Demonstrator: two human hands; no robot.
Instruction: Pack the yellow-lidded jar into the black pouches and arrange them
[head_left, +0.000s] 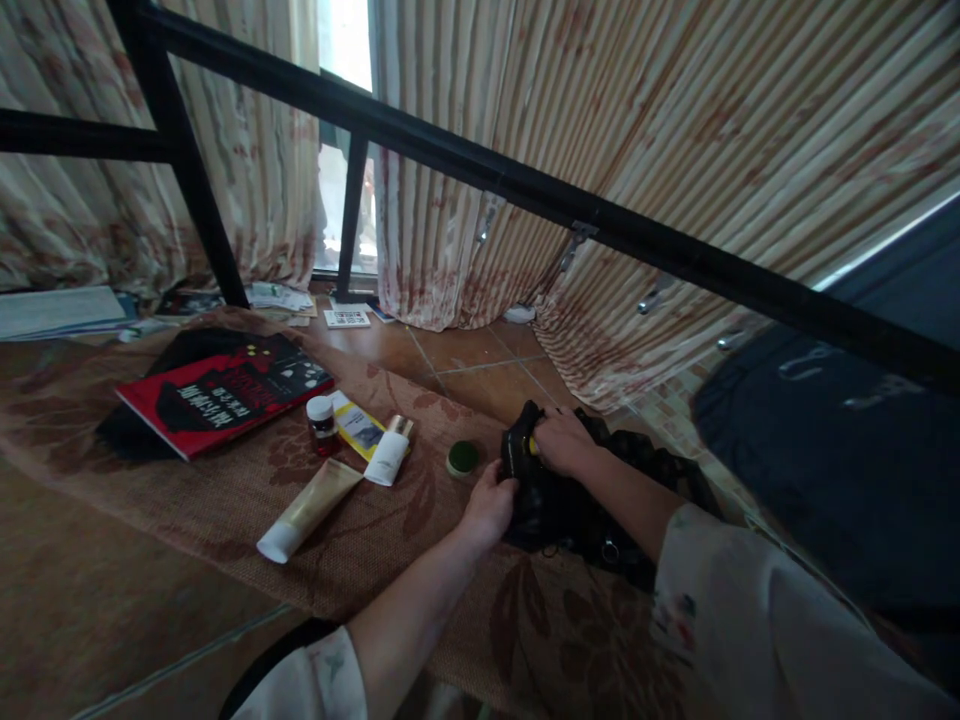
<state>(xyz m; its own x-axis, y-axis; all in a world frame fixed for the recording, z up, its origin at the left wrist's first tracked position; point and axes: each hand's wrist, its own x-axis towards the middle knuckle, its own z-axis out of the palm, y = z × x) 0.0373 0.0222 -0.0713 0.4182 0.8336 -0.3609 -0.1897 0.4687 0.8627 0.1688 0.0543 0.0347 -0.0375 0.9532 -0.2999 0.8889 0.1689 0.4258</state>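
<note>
Bag (536, 515) on the cloth (405, 570), long axis left to right; your left hand (489, 508) clasps its left end, your right hand (564, 442) touches something yellow (534, 446), grip unclear; white writing on the book (225, 393) blurs.

1 handbag (536, 515) | 1 book (225, 400) | 1 tube (311, 510) | 1 packet (356, 425) | 1 bottle (386, 458) | 2 jars (321, 425) (462, 459)

The bag (540, 505) is black, the book (225, 395) red and black, the cloth (405, 515) brown with darker flowers.
</note>
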